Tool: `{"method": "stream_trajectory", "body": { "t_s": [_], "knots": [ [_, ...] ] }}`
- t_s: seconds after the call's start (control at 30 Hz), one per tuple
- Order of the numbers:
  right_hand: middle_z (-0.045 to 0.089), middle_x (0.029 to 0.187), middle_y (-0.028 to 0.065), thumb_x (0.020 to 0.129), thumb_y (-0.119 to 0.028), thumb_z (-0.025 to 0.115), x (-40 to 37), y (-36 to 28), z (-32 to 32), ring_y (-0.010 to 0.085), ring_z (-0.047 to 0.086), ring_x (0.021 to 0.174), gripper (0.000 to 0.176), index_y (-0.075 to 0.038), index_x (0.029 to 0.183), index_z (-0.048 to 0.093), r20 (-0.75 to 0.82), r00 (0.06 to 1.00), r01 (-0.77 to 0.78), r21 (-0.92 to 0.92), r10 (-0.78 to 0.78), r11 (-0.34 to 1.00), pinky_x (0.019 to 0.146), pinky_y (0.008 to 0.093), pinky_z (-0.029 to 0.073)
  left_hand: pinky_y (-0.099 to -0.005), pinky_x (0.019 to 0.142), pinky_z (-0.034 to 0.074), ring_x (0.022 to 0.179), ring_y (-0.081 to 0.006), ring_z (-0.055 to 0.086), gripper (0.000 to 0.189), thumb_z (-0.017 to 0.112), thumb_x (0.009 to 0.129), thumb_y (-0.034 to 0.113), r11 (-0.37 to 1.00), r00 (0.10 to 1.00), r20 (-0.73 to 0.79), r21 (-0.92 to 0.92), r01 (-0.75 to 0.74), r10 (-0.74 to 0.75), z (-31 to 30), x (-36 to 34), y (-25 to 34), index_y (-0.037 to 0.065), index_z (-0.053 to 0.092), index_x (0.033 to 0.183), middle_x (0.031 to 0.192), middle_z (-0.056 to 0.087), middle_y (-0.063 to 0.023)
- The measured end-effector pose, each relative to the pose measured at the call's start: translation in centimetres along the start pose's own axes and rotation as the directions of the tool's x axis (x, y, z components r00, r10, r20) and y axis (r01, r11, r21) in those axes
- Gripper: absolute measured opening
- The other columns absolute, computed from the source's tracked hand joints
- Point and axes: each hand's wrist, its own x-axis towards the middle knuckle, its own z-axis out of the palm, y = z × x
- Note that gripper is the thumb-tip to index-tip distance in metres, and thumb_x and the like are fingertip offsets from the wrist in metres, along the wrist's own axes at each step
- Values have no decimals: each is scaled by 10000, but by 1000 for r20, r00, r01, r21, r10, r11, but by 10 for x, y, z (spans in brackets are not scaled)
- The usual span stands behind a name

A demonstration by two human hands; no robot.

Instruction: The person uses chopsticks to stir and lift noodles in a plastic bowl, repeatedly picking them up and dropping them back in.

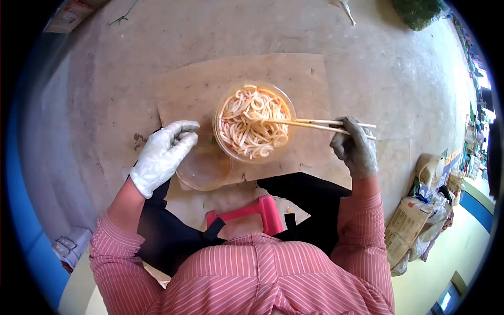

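Chopsticks [315, 125] in the noodles [249, 134]

The right hand [358, 151], in a greyed glove, is closed round the chopsticks, whose tips reach leftward from the grip into the noodles. These fill a clear bowl [292, 107] left of the grip, set on cardboard [186, 94]. Farther left, beyond the bowl, the left hand [164, 155], gloved in white, seems to hold nothing, thumb and fingers slightly parted. Farthest, ahead and right of the grip, sits a green bundle [417, 11].
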Motion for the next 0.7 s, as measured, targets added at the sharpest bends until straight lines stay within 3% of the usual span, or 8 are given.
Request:
{"method": "stream_trajectory", "body": {
  "t_s": [0.3, 0.4, 0.43, 0.5, 0.6, 0.63, 0.67, 0.7],
  "knots": [
    [467, 437, 83, 874, -184, 387, 4, 3, -7, 94, 330, 295, 286, 57, 844, 537, 39, 998, -59, 64, 56, 996, 300, 201, 251, -187, 564, 403, 647, -43, 454, 223, 525, 845, 147, 974, 992, 58, -190, 120, -111, 25, 46, 10, 9, 470, 1010, 787, 497, -1],
    [415, 391, 61, 872, -158, 349, -2, 0, 5, 100, 319, 286, 301, 97, 820, 501, -122, 990, 45, -158, -65, 986, 298, 206, 252, -185, 555, 413, 650, -46, 449, 121, 500, 852, 111, 974, 999, 47, -226, 0, 11, 24, 49, 3, 25, 458, 927, 774, 468, 2],
    [400, 378, 49, 866, -149, 344, -3, -5, 4, 98, 318, 285, 298, 103, 791, 485, -50, 997, -53, 122, 59, 991, 306, 193, 256, -185, 555, 413, 650, -46, 449, 121, 500, 852, 111, 974, 999, 52, -226, 2, 10, 25, 50, 2, 25, 458, 927, 774, 468, 2],
    [389, 367, 45, 857, -149, 341, -6, -2, 2, 97, 318, 283, 297, 100, 772, 480, -88, 996, -10, 114, 20, 993, 317, 177, 264, -196, 555, 438, 669, -49, 457, 103, 476, 858, 91, 913, 997, 71, -405, 44, -17, 23, 50, 3, 21, 454, 931, 784, 466, -9],
    [494, 538, 99, 832, -159, 373, -10, -1, 9, 117, 421, 396, 265, 90, 819, 464, -291, 951, 69, -122, -102, 990, 365, 197, 325, -204, 560, 459, 675, -54, 464, 81, 456, 860, 70, 904, 993, 104, -418, 87, -48, 22, 51, 5, 24, 440, 925, 805, 462, -20],
    [517, 593, 111, 825, -141, 393, -11, 5, 8, 121, 447, 430, 228, 73, 856, 463, -310, 920, 173, -233, -241, 957, 378, 204, 341, -203, 561, 460, 676, -54, 465, 80, 454, 860, 65, 903, 991, 120, -418, 100, -54, 21, 52, 5, 26, 435, 926, 813, 461, -21],
    [521, 627, 116, 809, -72, 422, -13, 4, -1, 128, 474, 466, 146, 6, 925, 465, 28, 903, 344, -644, -428, 684, 404, 214, 361, -206, 561, 469, 675, -59, 471, 76, 450, 856, 45, 897, 989, 130, -426, 120, -71, 21, 52, 5, 27, 422, 924, 824, 462, -24],
    [514, 608, 105, 802, -29, 433, -5, 3, -1, 125, 488, 487, 139, -42, 938, 459, 298, 680, 624, -714, -670, 316, 413, 215, 366, -206, 561, 469, 675, -59, 471, 76, 450, 856, 45, 897, 989, 130, -426, 117, -68, 20, 53, 6, 27, 422, 924, 824, 462, -24]
  ]
}}
